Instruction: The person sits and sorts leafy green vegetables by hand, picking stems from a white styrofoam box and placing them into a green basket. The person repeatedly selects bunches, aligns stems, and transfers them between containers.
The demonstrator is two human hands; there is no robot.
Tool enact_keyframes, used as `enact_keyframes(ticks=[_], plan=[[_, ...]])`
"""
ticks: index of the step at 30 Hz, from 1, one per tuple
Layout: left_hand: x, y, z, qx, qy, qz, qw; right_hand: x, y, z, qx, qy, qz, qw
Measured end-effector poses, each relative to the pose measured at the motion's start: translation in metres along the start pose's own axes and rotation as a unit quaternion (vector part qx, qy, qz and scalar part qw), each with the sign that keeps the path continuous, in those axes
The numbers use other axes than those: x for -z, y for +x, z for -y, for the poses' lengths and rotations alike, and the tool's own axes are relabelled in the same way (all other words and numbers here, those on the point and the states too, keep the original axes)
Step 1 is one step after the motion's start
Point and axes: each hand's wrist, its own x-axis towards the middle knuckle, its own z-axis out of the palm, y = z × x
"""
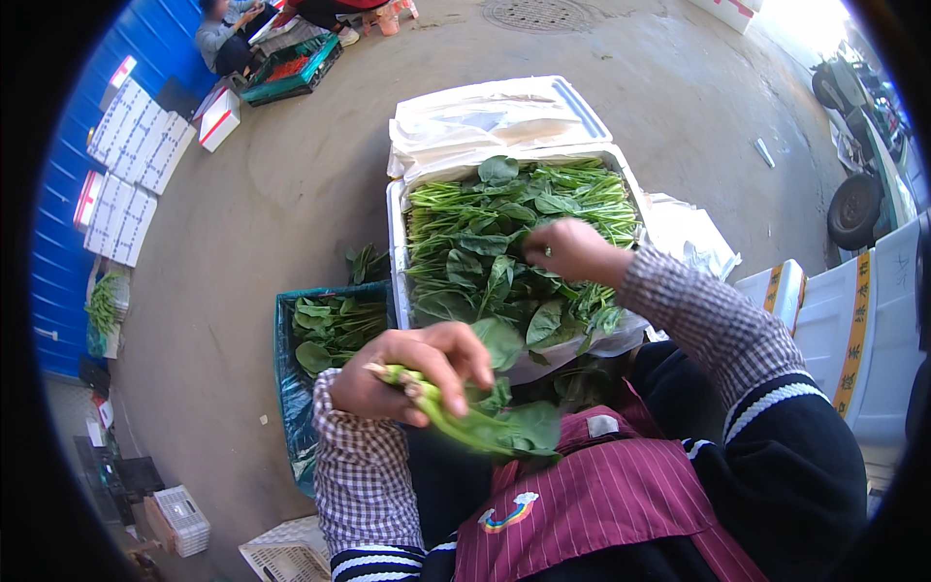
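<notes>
My left hand (414,367) grips a small bunch of leafy greens (473,429), its pale cut stem ends showing beside the thumb and its leaves hanging over my lap. A white foam box (396,247) stands in front of me, packed with rows of the same greens (502,211), stems outward and leaves towards the middle. Over the right part of these leaves is my right hand (571,251), blurred, with curled fingers. Whether it holds a leaf is hidden. At my left, more greens (331,327) lie in a crate lined with dark green plastic (291,407).
A white foam lid with plastic film (502,109) lies behind the box. White foam boxes (858,327) stand close at my right, near a vehicle wheel (857,211). Stacked cartons (131,138) line the blue wall. Two people sit at the far left by a crate of red produce (291,69).
</notes>
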Motion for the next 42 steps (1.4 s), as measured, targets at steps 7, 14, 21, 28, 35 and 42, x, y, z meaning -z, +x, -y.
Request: enact_keyframes(ticks=[7, 14, 21, 28, 35, 42], plan=[[-0.007, 0.011, 0.013, 0.030, -0.082, -0.013, 0.996, -0.022, 0.150, -0.001, -0.046, -0.090, -0.025, 0.995], [-0.014, 0.002, -0.007, 0.095, -0.018, -0.088, 0.991, -0.100, 0.236, 0.017, -0.033, -0.240, 0.027, 0.970], [-0.007, -0.012, -0.013, 0.059, 0.122, -0.175, 0.975, -0.091, 0.251, 0.023, -0.082, -0.183, -0.008, 0.980], [-0.013, -0.007, -0.004, 0.053, 0.472, -0.291, 0.831, 0.040, 0.114, 0.013, 0.096, 0.217, -0.131, 0.963], [-0.017, 0.013, 0.020, 0.037, 0.501, -0.415, 0.759, 0.064, -0.051, 0.027, 0.090, 0.488, -0.147, 0.856], [-0.018, 0.064, 0.059, 0.000, 0.583, -0.355, 0.731, 0.035, -0.086, 0.018, 0.102, 0.556, -0.044, 0.824]])
